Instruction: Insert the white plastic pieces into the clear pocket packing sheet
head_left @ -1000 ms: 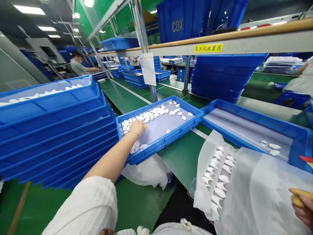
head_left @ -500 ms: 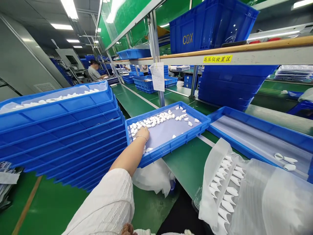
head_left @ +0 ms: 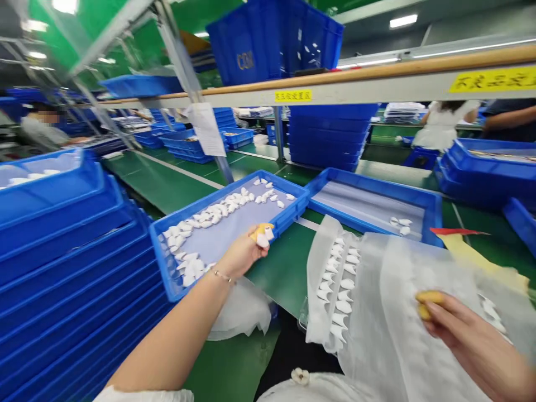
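My left hand [head_left: 243, 251], with yellow finger covers, is closed on a small white plastic piece [head_left: 263, 239], perhaps more than one, just over the near edge of a blue tray [head_left: 288, 220]. Many similar white pieces [head_left: 215, 212] lie along the far and left sides of that tray. My right hand [head_left: 464, 329], blurred, is over the translucent sheet [head_left: 374, 279]; its yellow-covered thumb and finger are pinched, and whether anything sits between them is hidden. Two rows of pointed white pieces [head_left: 347, 283] rest on that sheet.
To the left rises a tall stack of blue trays [head_left: 62, 245]. A second blue tray [head_left: 368, 195] with several white pieces stands behind the sheet. Yellow paper [head_left: 481, 259] lies at right. A shelf [head_left: 364, 84] crosses above the bench, carrying a blue crate [head_left: 276, 50]. People sit farther back.
My view has turned right. My left hand has lifted from the tray's left side and moved right with white material in its fingers. My right hand has come into view.
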Demonstrator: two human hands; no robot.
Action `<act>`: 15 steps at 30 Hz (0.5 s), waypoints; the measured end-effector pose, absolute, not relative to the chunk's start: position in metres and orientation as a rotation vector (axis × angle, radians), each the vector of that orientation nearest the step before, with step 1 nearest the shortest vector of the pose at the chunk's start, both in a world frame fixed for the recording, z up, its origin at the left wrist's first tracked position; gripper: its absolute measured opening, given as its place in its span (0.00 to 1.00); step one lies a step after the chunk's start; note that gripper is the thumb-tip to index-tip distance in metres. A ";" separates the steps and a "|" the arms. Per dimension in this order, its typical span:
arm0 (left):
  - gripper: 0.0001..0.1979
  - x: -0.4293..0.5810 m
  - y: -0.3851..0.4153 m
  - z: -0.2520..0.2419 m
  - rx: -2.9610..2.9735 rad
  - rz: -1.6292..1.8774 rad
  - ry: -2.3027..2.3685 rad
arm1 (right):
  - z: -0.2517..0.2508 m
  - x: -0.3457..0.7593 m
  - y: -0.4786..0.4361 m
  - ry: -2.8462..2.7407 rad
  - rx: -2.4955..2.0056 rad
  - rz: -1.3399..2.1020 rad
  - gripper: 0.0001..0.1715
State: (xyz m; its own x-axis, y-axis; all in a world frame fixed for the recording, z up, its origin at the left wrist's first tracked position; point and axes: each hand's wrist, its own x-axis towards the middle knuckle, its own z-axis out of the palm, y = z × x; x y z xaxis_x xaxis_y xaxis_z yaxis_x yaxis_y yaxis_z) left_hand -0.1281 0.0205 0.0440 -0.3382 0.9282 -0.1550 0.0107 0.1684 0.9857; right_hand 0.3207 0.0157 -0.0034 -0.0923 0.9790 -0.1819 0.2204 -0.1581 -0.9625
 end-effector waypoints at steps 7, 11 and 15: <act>0.18 0.006 -0.021 0.020 0.590 1.048 0.860 | 0.027 0.226 -0.009 -1.700 -1.156 1.477 0.15; 0.17 0.033 -0.034 0.004 0.659 0.982 0.858 | 0.020 0.216 -0.019 -1.958 -1.137 1.172 0.16; 0.21 0.035 -0.040 0.001 0.655 0.970 0.883 | 0.011 0.217 -0.022 -1.941 -1.102 1.147 0.04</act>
